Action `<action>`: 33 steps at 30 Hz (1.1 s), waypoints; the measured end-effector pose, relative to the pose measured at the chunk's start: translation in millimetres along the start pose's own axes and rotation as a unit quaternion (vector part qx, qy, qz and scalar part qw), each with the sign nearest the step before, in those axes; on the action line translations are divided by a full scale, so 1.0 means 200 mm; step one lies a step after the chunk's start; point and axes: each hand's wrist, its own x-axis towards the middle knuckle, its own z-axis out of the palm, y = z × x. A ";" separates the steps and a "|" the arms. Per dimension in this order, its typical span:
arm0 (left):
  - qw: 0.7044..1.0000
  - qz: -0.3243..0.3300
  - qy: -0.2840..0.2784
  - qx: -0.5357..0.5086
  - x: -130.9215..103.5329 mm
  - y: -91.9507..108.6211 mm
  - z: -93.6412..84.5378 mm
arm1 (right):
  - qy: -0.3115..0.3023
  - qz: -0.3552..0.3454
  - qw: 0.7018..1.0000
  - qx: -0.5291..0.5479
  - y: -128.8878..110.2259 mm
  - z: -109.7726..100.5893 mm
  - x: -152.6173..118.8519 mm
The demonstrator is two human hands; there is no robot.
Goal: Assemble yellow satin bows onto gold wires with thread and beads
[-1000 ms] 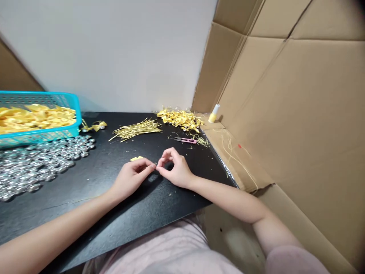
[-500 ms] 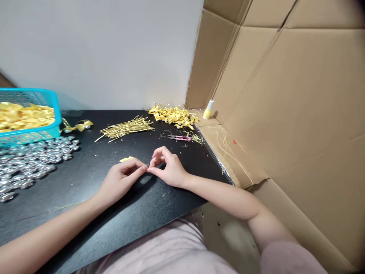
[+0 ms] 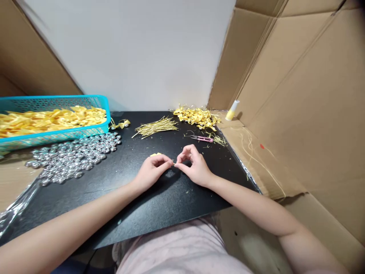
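Thin strand (image 3: 174, 164): is bridging the small gap between the two hands' fingertips above the black table (image 3: 128, 220); clock positions are being read from here, with twelve pointing to the pale wall (image 3: 137, 49).
Left hand (image 3: 153, 172): thumb and forefinger are pinching the strand's nine o'clock end.
Right hand (image 3: 196, 166): thumb and forefinger are pinching its three o'clock end; the other fingers are curling loosely.
Yellow piece (image 3: 155, 154): is showing at ten o'clock, just beyond the left hand's knuckles; whether that hand is gripping it cannot be told.
Snips (image 3: 202, 139): pink-handled, are lying between one and two o'clock, blades facing left, with clippings (image 3: 219, 140) just beside the handle.
Gold ties (image 3: 156, 127): are lying in a loose bundle at eleven o'clock.
Bow pile (image 3: 196, 117): yellow, is sitting at one o'clock near the wall.
Silver beads (image 3: 76, 158): are spreading across nine o'clock.
Blue basket (image 3: 107, 110): is standing near ten o'clock beyond the beads, holding yellow ribbon pieces (image 3: 51, 120).
Cone (image 3: 232, 110): white and yellow, is standing between one and two o'clock on cardboard (image 3: 239, 131).
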 end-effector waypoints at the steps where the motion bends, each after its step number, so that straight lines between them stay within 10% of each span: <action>1: 1.000 -0.003 -0.005 -0.007 0.00 0.00 0.00 | 0.001 -0.002 1.000 0.000 0.00 0.00 0.00; 14: 0.998 -0.009 -0.010 -0.053 -0.01 0.00 0.01 | 0.048 0.141 0.982 0.115 0.01 0.03 0.00; 24: 0.997 0.001 -0.042 -0.057 -0.01 0.01 0.00 | 0.061 -0.007 0.998 -0.026 -0.02 0.02 -0.02; 33: 0.999 -0.010 -0.002 -0.051 -0.01 0.00 0.01 | 0.047 0.075 0.995 0.053 0.00 0.03 -0.01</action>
